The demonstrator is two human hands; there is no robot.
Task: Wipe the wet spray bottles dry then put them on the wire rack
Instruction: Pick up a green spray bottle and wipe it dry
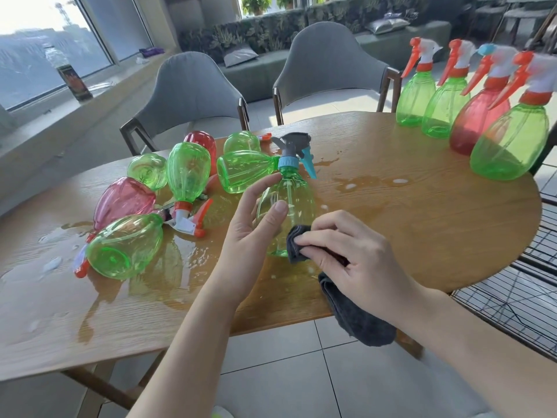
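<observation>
left hand (256,218) fingers curl round upright green spray bottle (289,203), steadying it over wet surface (422,206) | right hand (346,251) fingers pinch grey cloth (355,315) against base, drying | wire rack (512,300) alongside, right

Two bare forearms enter from the lower frame; the left hand (256,215) and right hand (352,251) wear no gloves, rings or sleeves.

Bright window daylight, glare on wet table (391,206) — edges bowed, slightly soft
</observation>
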